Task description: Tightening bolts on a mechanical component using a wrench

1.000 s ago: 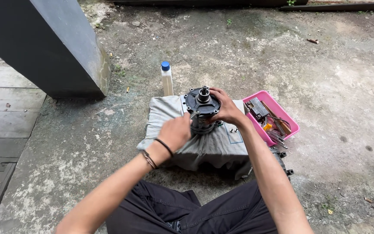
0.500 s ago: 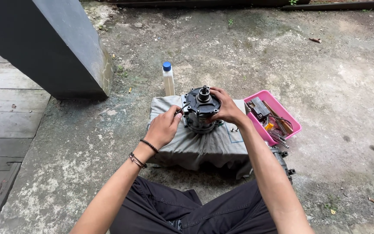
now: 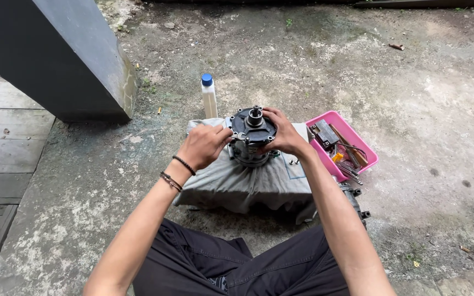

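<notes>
Left hand: our left hand [image 3: 204, 145] pinches the left rim of the metal part [image 3: 252, 136], fingers curled, as if to steady it.
Right hand: our right hand [image 3: 282, 133] wraps the part's right side, fingers closed over its top edge.
Metal part: upright, shaft up, at the far middle of the grey cloth [image 3: 248, 183], which cushions it from the concrete ground [image 3: 423, 109].
Nearby: plastic bottle [image 3: 209, 96] at the cloth's far left corner; pink tray [image 3: 370, 152] of tools off its right edge.
</notes>
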